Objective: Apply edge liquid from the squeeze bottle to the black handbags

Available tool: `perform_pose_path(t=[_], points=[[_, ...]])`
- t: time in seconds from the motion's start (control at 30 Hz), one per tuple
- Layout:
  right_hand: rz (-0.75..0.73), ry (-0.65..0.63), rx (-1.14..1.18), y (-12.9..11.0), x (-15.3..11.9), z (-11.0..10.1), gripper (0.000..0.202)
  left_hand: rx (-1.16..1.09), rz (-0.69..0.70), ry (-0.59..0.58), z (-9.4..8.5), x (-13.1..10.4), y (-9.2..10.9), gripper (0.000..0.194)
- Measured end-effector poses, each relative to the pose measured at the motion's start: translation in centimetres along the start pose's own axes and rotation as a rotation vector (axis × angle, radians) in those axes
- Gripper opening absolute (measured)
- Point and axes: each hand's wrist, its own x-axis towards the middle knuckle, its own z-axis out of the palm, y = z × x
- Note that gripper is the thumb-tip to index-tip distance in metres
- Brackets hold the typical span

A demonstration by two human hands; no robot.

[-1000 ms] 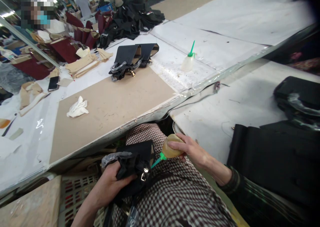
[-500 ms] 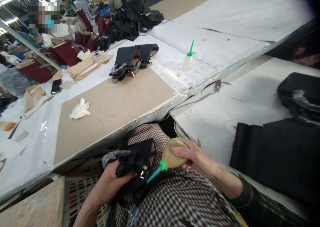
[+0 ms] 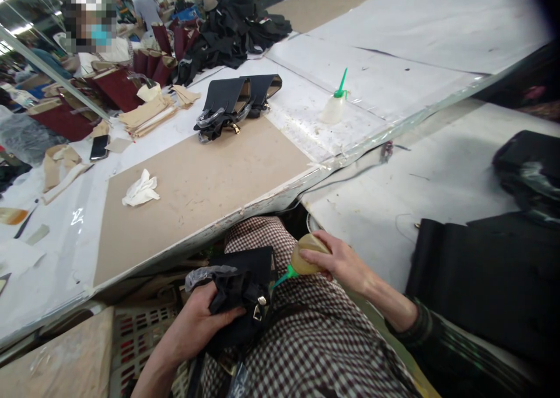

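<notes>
On my lap lies a black bag [image 3: 251, 266] with a metal zip pull and clear plastic wrap at its left end. My left hand [image 3: 207, 316] is closed around the bag's bunched black part, thumb on top. In my right hand [image 3: 336, 261] is a squeeze bottle [image 3: 305, 255] of yellowish liquid, tilted with its green nozzle pointing down and left. The nozzle tip meets or nearly meets the bag's right edge; whether it touches I cannot tell.
Across the worktable [image 3: 192, 199] are two black bags [image 3: 227, 103], another green-nozzled bottle [image 3: 335, 106], a crumpled white cloth [image 3: 141, 188] and a phone [image 3: 100, 147]. To my right, black pieces [image 3: 476, 275] lie on a white surface. A plastic crate [image 3: 140, 334] stands at lower left.
The bottle has moved a little right and up, and its nozzle has shifted from the bag's lower front to its right edge. The bag has turned slightly in my left hand.
</notes>
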Motion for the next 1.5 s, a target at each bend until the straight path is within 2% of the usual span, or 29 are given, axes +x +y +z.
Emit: perform_pose_path(t=[0.37,0.5,0.63,0.7,0.83,1.03,1.2,1.37,1.5], points=[[-0.124,0.16,-0.244,0.8,0.3,0.3,0.048,0.02,-0.011,0.0,-0.1,0.3,0.7,0.024],[-0.193,0.15,-0.274,1.2,-0.1,0.5,0.048,0.023,0.002,0.003,-0.1,0.4,0.4,0.026],[-0.207,0.108,-0.265,0.7,-0.6,-0.3,0.045,0.041,0.02,-0.026,-0.1,0.6,0.4,0.03],[-0.168,0.082,-0.203,0.2,-0.8,-1.1,0.044,0.049,0.025,-0.044,-0.1,0.7,0.5,0.029],[-0.048,0.036,0.08,-0.7,-1.0,-1.8,0.046,0.051,0.023,-0.021,-0.1,0.9,0.5,0.027],[0.002,0.068,0.087,-0.1,-0.7,-0.6,0.046,0.049,0.042,-0.031,0.0,0.8,0.5,0.029],[0.009,-0.001,0.155,0.0,-0.8,-0.2,0.038,0.054,0.018,-0.004,0.0,0.6,0.8,0.027],[0.018,-0.115,0.38,-0.3,-1.6,-0.3,0.034,0.065,0.022,0.025,0.1,0.6,0.9,0.026],[0.057,-0.149,0.618,0.4,-2.3,0.0,0.043,0.111,0.026,0.123,-0.1,0.7,1.5,0.028]])
